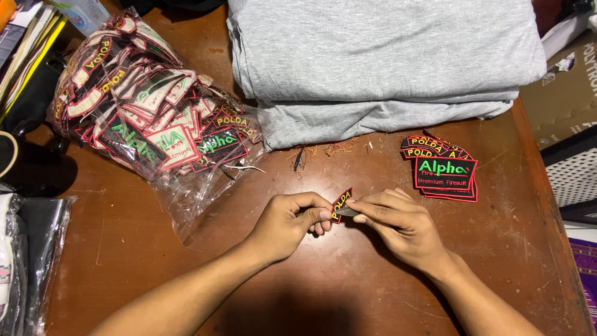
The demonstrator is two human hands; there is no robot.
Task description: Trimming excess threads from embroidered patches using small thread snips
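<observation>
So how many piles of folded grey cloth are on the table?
1: the folded grey cloth sits at the table's far edge, above both hands. More may lie out of view.

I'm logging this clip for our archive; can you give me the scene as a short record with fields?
left hand: pinches a small embroidered patch
right hand: grips the same patch's other end
right of hands: stack of patches
upper left: clear bag of patches
top: folded grey cloth
surface: brown table
</observation>
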